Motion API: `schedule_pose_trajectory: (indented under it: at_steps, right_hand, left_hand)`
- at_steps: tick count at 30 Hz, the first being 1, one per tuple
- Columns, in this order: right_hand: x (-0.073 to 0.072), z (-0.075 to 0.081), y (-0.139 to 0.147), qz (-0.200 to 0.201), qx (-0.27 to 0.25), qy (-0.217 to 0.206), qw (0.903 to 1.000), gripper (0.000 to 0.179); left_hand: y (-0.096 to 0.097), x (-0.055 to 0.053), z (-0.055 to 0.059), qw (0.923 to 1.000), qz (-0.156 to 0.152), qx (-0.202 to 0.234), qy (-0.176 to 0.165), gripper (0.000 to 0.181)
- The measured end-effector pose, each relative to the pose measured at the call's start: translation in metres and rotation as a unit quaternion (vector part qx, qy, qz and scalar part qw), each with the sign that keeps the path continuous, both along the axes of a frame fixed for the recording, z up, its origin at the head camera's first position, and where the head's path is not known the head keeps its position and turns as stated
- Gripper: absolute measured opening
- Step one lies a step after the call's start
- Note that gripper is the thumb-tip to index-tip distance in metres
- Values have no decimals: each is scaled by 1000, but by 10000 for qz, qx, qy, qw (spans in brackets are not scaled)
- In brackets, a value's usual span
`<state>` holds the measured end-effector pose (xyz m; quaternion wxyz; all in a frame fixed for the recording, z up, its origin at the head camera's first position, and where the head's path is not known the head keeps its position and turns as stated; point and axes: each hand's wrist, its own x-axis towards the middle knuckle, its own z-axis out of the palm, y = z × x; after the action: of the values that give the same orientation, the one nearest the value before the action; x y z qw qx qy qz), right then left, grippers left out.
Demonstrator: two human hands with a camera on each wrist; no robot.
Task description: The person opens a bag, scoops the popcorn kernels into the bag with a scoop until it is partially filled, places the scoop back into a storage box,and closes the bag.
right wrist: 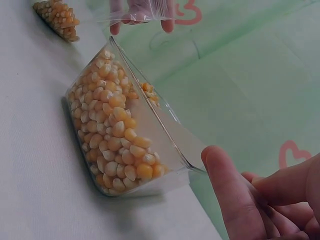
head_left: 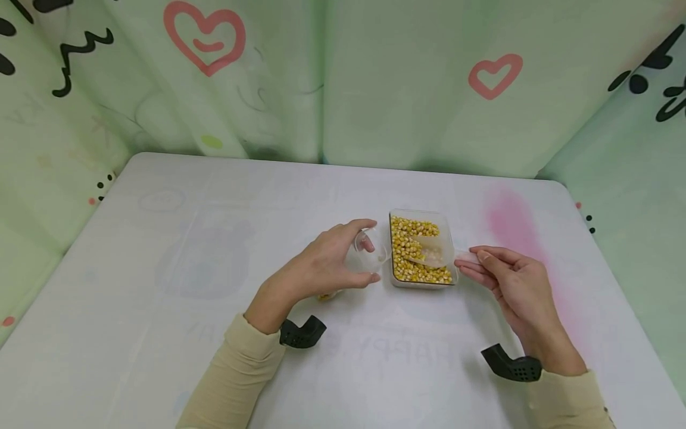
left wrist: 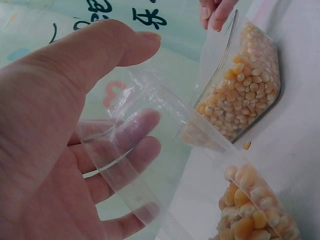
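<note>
My left hand [head_left: 327, 256] curves in a C round the mouth of a clear plastic bag [head_left: 370, 253], thumb on one side and fingers on the other. Corn kernels [left wrist: 250, 205] fill the bottom of that bag, which rests on the table. To its right stands a clear rectangular container [right wrist: 177, 182] of yellow corn kernels [head_left: 404, 253]. A translucent white scoop [head_left: 436, 250] lies with its bowl among these kernels. At the container's right side, my right hand [head_left: 511, 283] pinches the scoop's handle between thumb and fingers.
The white table [head_left: 177, 333] carries faint markings and a pink patch [head_left: 511, 214] behind the right hand. A single loose kernel [left wrist: 247, 145] lies between bag and container. Green curtains [head_left: 386, 89] with hearts hang round the table's back and sides.
</note>
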<state>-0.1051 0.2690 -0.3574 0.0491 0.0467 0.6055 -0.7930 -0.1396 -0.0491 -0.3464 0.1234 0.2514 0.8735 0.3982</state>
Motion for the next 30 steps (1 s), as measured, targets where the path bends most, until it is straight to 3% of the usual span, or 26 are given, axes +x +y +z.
schedule_pose_trajectory:
  at_steps: [15,22,30]
  right_hand:
    - [2,1,-3,-306,-299,40,9991,16]
    - [3,0,-11,-647,-167,87,9977,14]
    - [4,-4,-15,-615,95,-13,9981,13]
  left_hand:
    - [0,0,0,10000,37,-15,-70,81]
    - [0,0,0,10000,15,12,-69,81]
    - [0,0,0,10000,9,-9,-55,81]
